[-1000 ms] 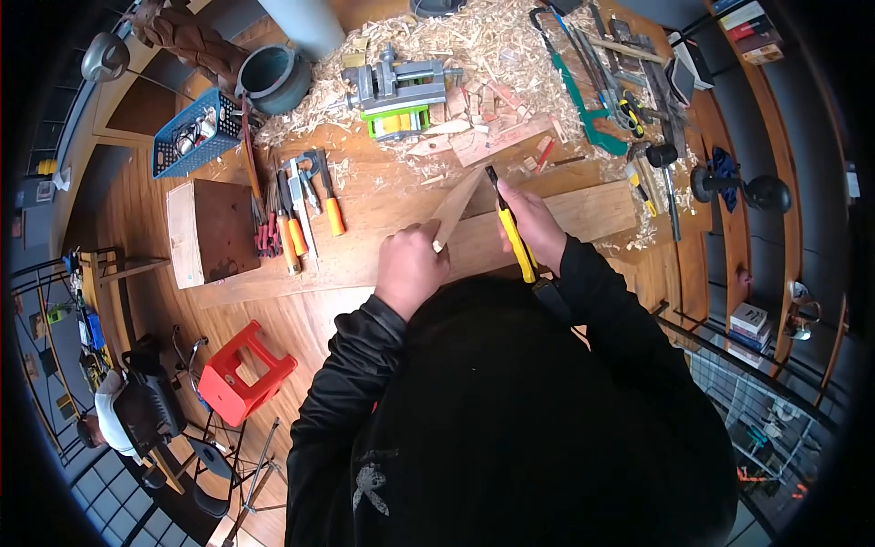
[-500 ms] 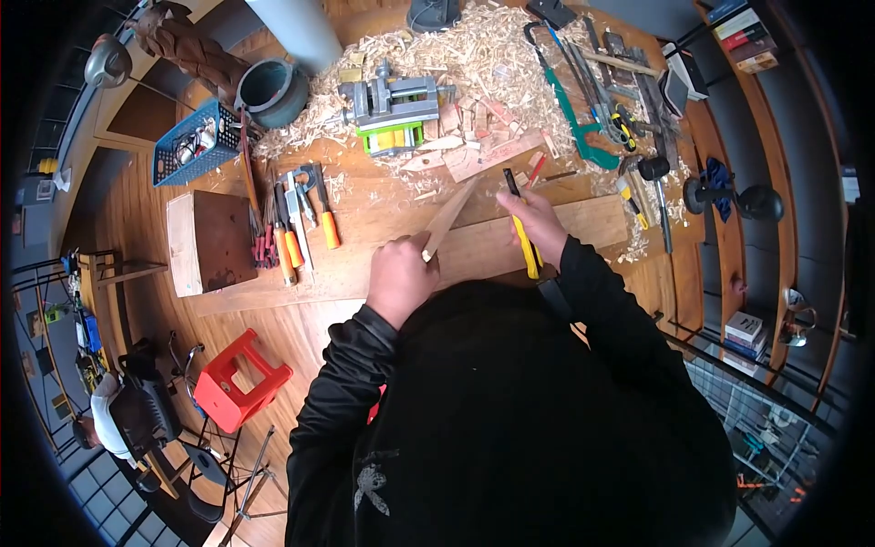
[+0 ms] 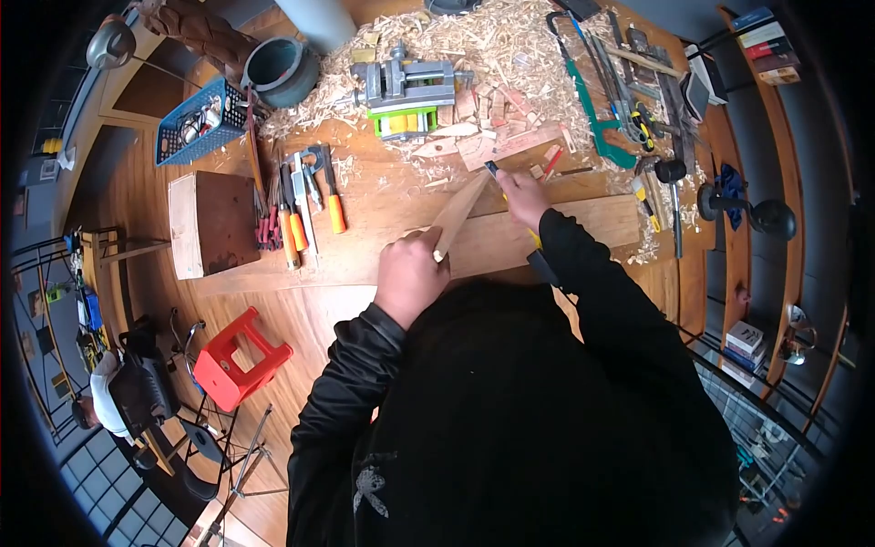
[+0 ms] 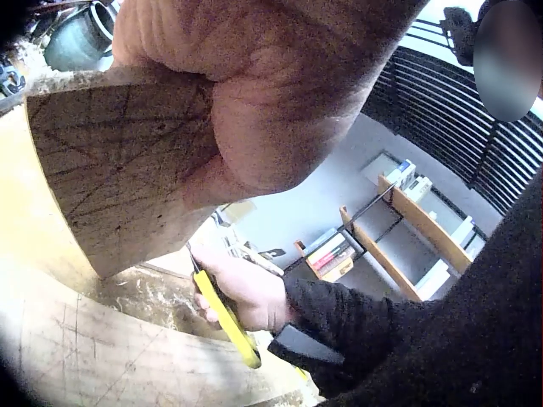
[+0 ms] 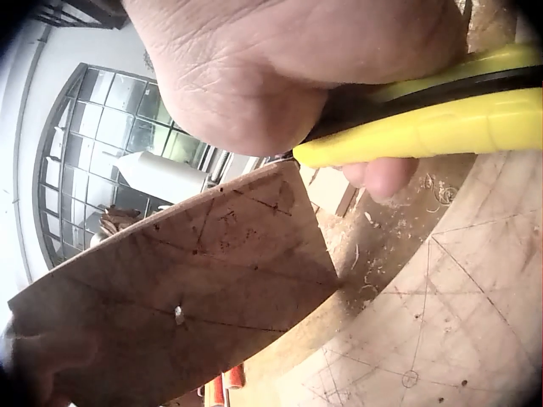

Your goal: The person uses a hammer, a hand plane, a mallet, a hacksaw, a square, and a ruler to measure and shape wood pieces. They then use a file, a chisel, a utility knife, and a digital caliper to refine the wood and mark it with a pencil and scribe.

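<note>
My left hand (image 3: 408, 276) grips the near end of a thin wooden board piece (image 3: 462, 211), which is held on edge and slants away from me. Pencil lines cross its broad face in the left wrist view. In my right hand (image 3: 524, 198) is a yellow and black utility knife (image 5: 441, 127), its front at the far upper corner of the piece. The fingers wrap its handle, seen also as a yellow knife (image 4: 222, 318) from the left wrist. Beneath both hands lies a long flat board (image 3: 583, 221) marked with pencil lines.
A grey vise (image 3: 410, 84) stands among wood shavings (image 3: 510, 46) at the back. Chisels with orange handles (image 3: 335, 214) and a wooden box (image 3: 214, 223) are on the left. A green saw (image 3: 597, 128) and a mallet (image 3: 672, 171) lie right. A red stool (image 3: 239, 360) stands on the floor.
The right hand with the utility knife first drew back from the wooden piece, then moved forward and left to its far corner again. The left hand keeps its grip, barely shifting.
</note>
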### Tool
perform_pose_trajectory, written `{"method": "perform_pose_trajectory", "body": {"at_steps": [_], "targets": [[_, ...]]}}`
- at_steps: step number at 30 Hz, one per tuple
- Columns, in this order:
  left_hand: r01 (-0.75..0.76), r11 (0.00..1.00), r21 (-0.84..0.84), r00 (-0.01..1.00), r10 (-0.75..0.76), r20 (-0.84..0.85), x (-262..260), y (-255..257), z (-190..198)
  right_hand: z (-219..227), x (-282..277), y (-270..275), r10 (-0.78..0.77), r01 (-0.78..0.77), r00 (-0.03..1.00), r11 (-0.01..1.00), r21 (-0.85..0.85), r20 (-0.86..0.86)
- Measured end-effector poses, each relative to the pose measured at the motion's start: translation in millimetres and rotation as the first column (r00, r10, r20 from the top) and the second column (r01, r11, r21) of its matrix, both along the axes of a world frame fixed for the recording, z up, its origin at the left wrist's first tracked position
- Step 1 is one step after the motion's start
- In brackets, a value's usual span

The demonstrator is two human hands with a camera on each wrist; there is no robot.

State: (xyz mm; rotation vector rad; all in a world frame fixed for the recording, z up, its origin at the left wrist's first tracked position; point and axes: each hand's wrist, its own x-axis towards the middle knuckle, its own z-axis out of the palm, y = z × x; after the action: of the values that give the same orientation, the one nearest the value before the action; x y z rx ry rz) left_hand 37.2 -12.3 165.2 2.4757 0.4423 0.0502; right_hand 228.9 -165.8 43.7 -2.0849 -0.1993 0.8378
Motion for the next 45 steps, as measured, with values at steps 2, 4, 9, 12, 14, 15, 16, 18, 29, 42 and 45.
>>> {"method": "perform_pose_trajectory", "body": {"at_steps": [2,4,9,12,14,15,16,18,29,42,45], "targets": [[-0.006,1.0,-0.001,1.0,0.006,0.019,-2,-1,-2,-4,1,3,0.015,-0.016,1.0,0.999,-0.047,-0.019],[-0.008,1.0,-0.005,1.0,0.008,0.007,-3,-2,-1,-17,4,3,0.011,-0.012,1.0,0.999,0.031,0.022],[-0.012,1.0,-0.017,1.0,0.012,0.008,-5,-1,-1,-19,6,4,0.034,-0.031,0.998,0.998,-0.052,0.059],[-0.011,0.999,-0.032,1.0,0.011,0.011,-6,1,-3,-7,2,4,0.059,-0.057,0.997,0.997,-0.051,0.053],[0.001,1.0,-0.02,1.0,-0.001,0.019,-6,1,-3,-3,-2,3,0.085,-0.082,0.994,0.996,-0.045,0.071],[0.004,1.0,-0.022,1.0,-0.003,0.02,-6,1,-3,0,-5,4,0.093,-0.09,0.989,0.995,-0.03,0.116],[0.004,1.0,-0.019,1.0,-0.004,0.019,-6,1,-3,1,-6,4,0.1,-0.099,0.982,0.995,-0.015,0.162],[0.006,1.0,-0.015,1.0,-0.006,0.018,-6,1,-5,3,-8,3,0.115,-0.109,0.981,0.993,-0.043,0.158],[0.023,1.0,0.009,1.0,-0.023,-0.014,-9,2,-10,3,-23,-2,0.134,-0.138,0.989,0.989,0.059,0.069],[0.02,1.0,0.013,1.0,-0.02,-0.02,-13,2,-7,-20,5,4,0.074,-0.058,0.989,0.99,-0.127,0.126],[0.034,0.999,0.012,0.999,-0.034,-0.026,-12,2,-6,-16,3,3,0.098,-0.079,0.984,0.989,-0.129,0.149]]}}
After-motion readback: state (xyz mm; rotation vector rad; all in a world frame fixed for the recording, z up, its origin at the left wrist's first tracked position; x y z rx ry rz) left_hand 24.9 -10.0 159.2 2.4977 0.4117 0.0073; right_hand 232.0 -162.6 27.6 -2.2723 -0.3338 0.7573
